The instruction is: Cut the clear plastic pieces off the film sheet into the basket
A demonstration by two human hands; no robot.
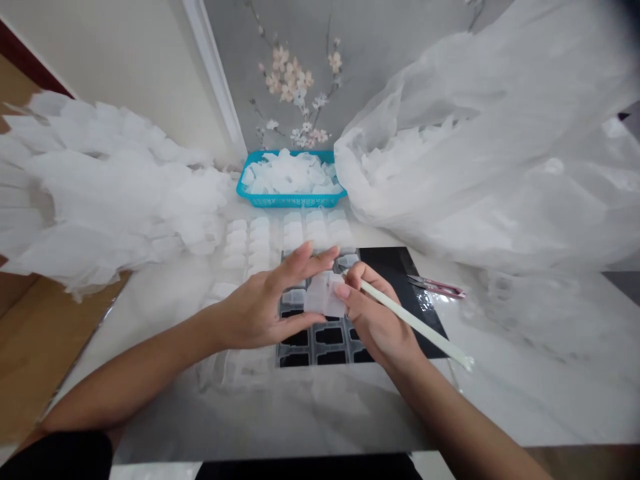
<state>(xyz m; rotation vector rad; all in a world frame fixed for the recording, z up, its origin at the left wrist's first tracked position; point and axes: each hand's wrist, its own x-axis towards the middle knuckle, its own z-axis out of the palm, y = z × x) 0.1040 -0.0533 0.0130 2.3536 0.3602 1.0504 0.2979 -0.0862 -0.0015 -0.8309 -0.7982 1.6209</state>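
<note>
Over a compartmented plastic tray on a black mat, my left hand spreads its fingers, with the thumb near the lower edge of a translucent white piece. I cannot tell whether the hand grips that piece. My right hand is closed around a long white stick, whose tip is hidden by my fingers. The right fingertips are beside the piece.
Behind the tray, rows of white pieces lie on a marble-patterned surface. A blue basket holds more. Large white translucent heaps rise on both sides. Pink-handled scissors lie right of the mat.
</note>
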